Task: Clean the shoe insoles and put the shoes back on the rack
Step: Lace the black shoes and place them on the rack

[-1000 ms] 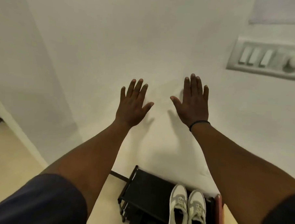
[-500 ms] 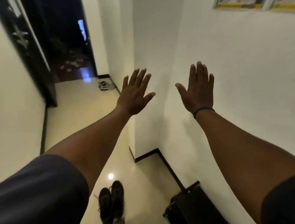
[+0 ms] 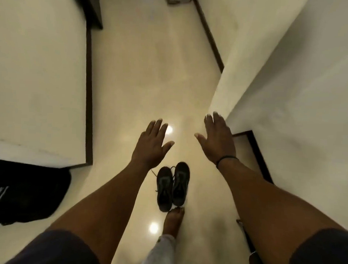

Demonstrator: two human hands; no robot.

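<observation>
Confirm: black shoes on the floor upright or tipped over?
Upright. Both black shoes sit side by side on the floor with their openings and laces facing up, soles down, just ahead of the person's bare foot. Neither hand touches them.

Short dark navy sleeves [image 3: 50, 246] cover both upper arms. Thin black band [image 3: 225, 159] circles the right wrist. Light grey trouser leg [image 3: 160, 253] ends above a bare foot [image 3: 173, 221].
</observation>
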